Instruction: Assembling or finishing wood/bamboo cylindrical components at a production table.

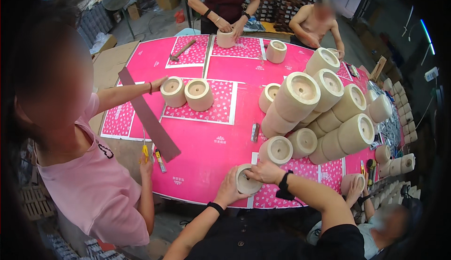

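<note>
Two hands work one pale round pot [246, 183] at the near edge of the pink worktop [206, 142]. Left hand [229, 188] is cupped closed around the pot's left wall, holding it; right hand [264, 171] rests on the far rim with fingers curled over it, touching the rim, though whether it pinches anything cannot be told. Just beyond the right hand lies a second pot on its side [277, 149], and a tall stack of like pots [324, 114] fills the right of the worktop. Left of centre, two upright pots [188, 93] stand on a patterned sheet [206, 105], one touched by a co-worker's hand [158, 83]. A long dark strip [149, 114] lies slanted at the left, with a yellow-handled cutter [159, 159] near its end. Judgement: the step in hand appears to be fitting or finishing the rim of the held pot; the next move calls for keeping the left grip firm while the right works round the rim.
</note>
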Motion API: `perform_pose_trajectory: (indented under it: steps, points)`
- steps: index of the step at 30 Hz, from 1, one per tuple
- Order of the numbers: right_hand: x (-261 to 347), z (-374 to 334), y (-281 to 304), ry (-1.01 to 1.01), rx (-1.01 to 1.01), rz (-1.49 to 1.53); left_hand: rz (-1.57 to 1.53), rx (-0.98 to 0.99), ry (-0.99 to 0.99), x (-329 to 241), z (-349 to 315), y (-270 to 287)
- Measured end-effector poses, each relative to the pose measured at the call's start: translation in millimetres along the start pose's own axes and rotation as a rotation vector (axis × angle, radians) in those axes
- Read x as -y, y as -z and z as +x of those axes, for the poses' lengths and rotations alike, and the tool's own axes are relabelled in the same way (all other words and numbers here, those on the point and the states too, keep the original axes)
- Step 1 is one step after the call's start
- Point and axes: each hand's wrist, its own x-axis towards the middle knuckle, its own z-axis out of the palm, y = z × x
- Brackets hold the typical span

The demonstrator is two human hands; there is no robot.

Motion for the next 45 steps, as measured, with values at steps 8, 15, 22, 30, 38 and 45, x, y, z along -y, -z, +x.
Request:
perform_pose_trajectory:
  steps: [8,15,22,30,38,45]
  points:
    - [78,-16,33,-0.665,0.435,0.417,-0.003,-0.021,0.056,-4,-6,0]
    - [33,5,15,-0.212,-0.001,0.186,-0.022,-0.016,0.038,-9,-3,1]
    - [51,-15,11,-0.561,0.389,0.244,-0.023,-0.036,0.038,-11,-3,4]
    - [36,2,37,-0.539,0.177,0.459,-0.042,-0.018,0.038,-7,-5,2]
    - [44,-2,20,-0.351,0.306,0.141,-0.057,-0.012,0.072,-4,-5,-3]
    - [65,14,-27,-0.744,0.452,0.632,-0.055,-0.082,0.056,-6,-4,-5]
